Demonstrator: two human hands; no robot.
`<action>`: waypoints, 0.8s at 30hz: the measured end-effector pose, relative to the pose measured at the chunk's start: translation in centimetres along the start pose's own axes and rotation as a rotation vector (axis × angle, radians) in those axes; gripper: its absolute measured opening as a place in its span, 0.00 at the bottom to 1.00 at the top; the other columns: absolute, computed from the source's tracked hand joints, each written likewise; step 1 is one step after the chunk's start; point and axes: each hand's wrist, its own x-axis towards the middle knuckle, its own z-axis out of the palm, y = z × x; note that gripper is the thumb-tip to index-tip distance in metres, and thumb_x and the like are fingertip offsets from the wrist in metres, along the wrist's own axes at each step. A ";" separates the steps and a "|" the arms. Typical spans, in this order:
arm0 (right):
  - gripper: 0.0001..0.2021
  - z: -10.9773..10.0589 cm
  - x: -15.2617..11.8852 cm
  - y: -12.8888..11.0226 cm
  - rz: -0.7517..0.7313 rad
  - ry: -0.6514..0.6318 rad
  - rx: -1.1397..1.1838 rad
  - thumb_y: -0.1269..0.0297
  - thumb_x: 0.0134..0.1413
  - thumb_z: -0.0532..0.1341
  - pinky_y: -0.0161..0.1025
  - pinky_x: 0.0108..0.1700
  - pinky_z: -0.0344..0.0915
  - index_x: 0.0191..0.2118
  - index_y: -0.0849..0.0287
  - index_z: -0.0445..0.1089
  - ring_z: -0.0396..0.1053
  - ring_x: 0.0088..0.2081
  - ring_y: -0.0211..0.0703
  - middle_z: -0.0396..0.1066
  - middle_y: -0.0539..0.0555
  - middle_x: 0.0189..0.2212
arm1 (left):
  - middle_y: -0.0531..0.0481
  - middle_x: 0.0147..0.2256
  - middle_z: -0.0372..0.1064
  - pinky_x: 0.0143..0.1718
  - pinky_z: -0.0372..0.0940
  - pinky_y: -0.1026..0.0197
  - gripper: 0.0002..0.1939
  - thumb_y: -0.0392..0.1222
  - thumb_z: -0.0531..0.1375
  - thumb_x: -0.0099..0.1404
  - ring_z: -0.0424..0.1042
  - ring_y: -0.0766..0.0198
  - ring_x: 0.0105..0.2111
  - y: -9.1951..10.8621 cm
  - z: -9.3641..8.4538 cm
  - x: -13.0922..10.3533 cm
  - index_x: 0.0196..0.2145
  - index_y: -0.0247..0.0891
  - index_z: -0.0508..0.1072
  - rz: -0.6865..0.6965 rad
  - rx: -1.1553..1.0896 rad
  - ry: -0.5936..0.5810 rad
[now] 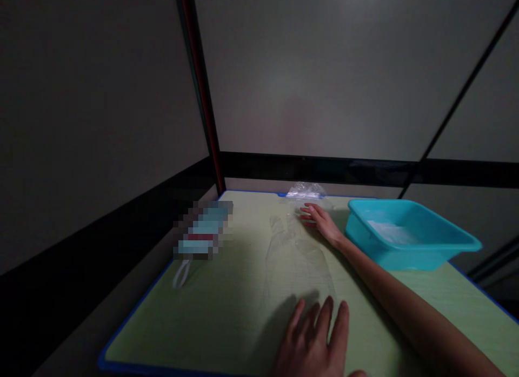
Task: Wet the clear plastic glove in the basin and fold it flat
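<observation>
Green tabletop carries one flat clear plastic bag, one turquoise basin; your left hand and right hand are spread.

A flat piece of plastic film lies across the middle of the tabletop. Behind it, at the far edge, sits a bunched plastic wrap, just before the back wall. To the right stands a basin with a sheet in it. Near the left edge lies a pixelated item, a strap loop at its near end; the side wall rises beyond, farther left.
</observation>
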 end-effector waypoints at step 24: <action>0.15 -0.3 -7.5 -3.2 -0.251 -0.205 -0.441 0.57 0.55 0.49 0.45 0.46 0.57 0.46 0.55 0.61 0.64 0.43 0.47 0.68 0.53 0.40 | 0.43 0.46 0.63 0.50 0.51 0.58 0.23 0.36 0.44 0.61 0.60 0.61 0.48 -12.5 -3.9 5.1 0.54 0.29 0.51 -0.432 -0.406 0.184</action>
